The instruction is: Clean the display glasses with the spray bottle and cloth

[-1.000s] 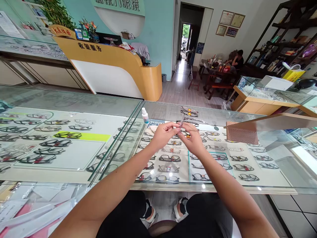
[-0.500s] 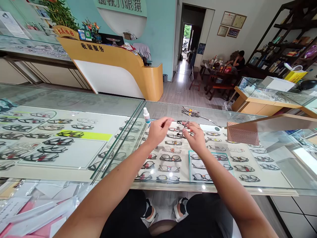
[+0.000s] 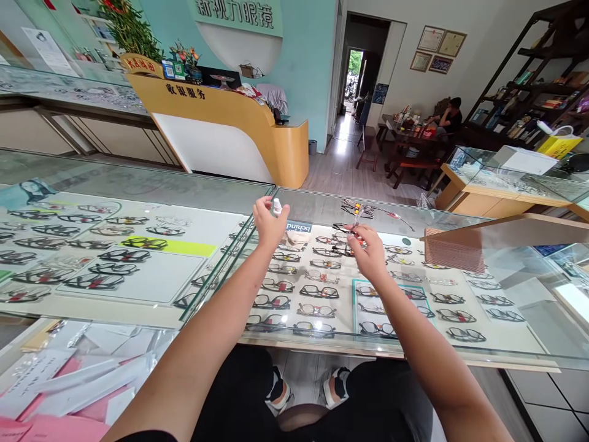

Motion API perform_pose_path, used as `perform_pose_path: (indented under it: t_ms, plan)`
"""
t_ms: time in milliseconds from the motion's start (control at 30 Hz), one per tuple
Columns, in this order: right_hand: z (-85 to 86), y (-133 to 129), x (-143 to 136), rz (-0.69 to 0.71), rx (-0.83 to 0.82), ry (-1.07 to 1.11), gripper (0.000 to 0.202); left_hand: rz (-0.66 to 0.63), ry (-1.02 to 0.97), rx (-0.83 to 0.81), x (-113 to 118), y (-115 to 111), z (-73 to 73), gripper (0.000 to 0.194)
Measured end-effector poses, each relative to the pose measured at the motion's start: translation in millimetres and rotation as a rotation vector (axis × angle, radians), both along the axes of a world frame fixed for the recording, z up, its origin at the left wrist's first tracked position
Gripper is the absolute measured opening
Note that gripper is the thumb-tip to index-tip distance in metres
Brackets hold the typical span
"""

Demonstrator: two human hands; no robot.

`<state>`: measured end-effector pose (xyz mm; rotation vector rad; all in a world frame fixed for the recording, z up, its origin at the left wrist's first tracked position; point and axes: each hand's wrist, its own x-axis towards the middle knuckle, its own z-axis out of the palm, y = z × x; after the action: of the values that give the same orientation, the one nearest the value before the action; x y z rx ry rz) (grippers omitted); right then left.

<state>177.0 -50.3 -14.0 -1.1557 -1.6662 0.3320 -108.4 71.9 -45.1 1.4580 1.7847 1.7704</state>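
Note:
My left hand (image 3: 270, 224) is closed around a small white bottle (image 3: 277, 205) at the far side of the glass counter. The bottle's cap shows above my fingers, and its body is mostly hidden. Over the counter to the right, my right hand (image 3: 369, 250) pinches a pair of eyeglasses (image 3: 357, 216) by a clear part, with the fingers partly covering it. Dark-framed eyeglasses (image 3: 352, 209) show just beyond that hand; overlap makes it unclear which parts belong to the held pair.
Below my hands, the glass display counter (image 3: 221, 184) contains rows of eyeglasses (image 3: 319, 291). A wooden board (image 3: 510, 236) stands at the right. Papers and plastic sleeves (image 3: 92, 362) lie at the lower left. Beyond are a cashier desk (image 3: 285, 147) and a seated person (image 3: 453, 116).
My left hand has moved left and taken hold of the white bottle, which stood on the counter before. My right hand has shifted slightly and still holds the eyeglasses. The view has turned a little.

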Motion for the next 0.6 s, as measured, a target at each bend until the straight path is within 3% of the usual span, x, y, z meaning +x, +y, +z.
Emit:
perform_pose_path:
  t_ms: [167,267,367,467,600]
  plan:
    - [1.4,0,1,0.015,-0.016,0.010,0.025,-0.182,-0.027,-0.323,-4,9,-15.1,0.024]
    - [1.6,0,2,0.019,-0.017,0.013,0.025,-0.194,-0.040,-0.306,0,7,-11.1,0.021]
    - [2.1,0,2,0.024,-0.029,0.024,0.025,-0.295,-0.153,-0.229,12,-4,4.5,0.019]
    - [4.6,-1,1,0.021,-0.047,0.036,0.026,-0.610,-0.408,-0.223,27,-25,27.9,0.026]
    - [11.8,-8,-4,0.144,-0.136,0.098,0.023,-1.122,-0.656,-0.447,45,-59,55.2,0.061]
